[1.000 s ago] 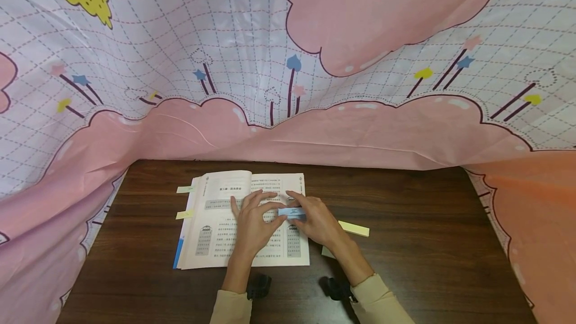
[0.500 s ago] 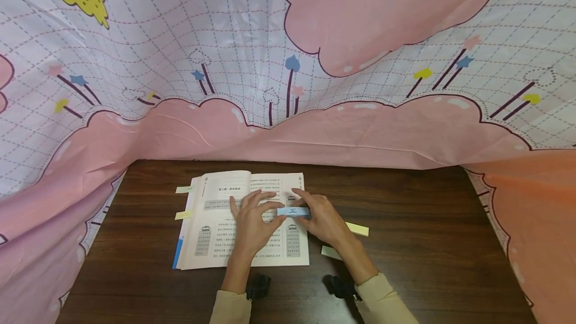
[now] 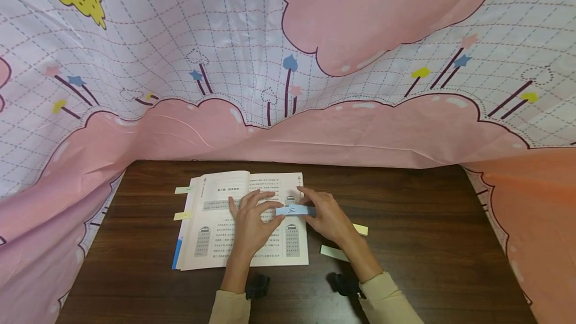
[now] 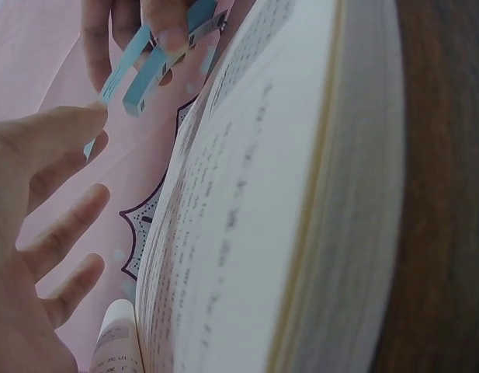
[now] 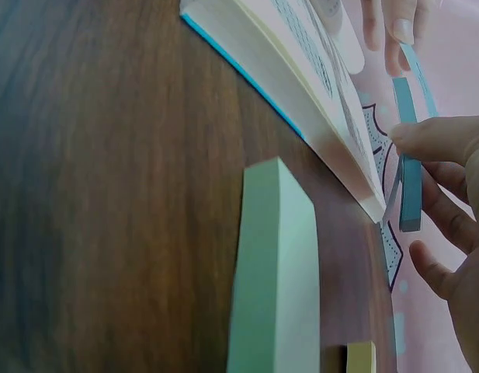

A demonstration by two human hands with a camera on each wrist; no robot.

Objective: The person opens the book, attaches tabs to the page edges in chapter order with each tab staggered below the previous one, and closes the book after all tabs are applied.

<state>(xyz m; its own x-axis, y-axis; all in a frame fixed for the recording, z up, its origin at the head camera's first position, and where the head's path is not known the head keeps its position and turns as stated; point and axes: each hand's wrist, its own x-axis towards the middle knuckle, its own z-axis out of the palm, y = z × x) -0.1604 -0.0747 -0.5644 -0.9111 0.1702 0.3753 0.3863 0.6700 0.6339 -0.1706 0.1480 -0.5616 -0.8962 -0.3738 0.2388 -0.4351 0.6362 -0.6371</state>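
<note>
An open book [image 3: 292, 259] lies on the dark wooden table. Above its right-hand page, my left hand [image 3: 253, 229] pinches one end of a blue sticky note strip [image 3: 288, 210] that bears a handwritten mark. My right hand [image 3: 330, 218] grips the blue sticky note pad [image 5: 411, 190] between thumb and fingers. In the left wrist view, the strip [image 4: 129, 64] stands away from the pad at the left hand's end. Whether its other end is still stuck to the pad is hidden by the right fingers.
Below the right forearm lies a green sticky note pad [image 3: 333, 252], with a yellow pad [image 3: 361, 229] partly behind that arm. A green tab [image 3: 182, 190] and a yellow tab [image 3: 181, 216] stick out from the book's left edge. A patterned curtain [image 3: 360, 134] borders the table's back.
My right hand has shifted right with the pad, so more of the blue strip shows between the hands. The left hand keeps its pinch almost in place.
</note>
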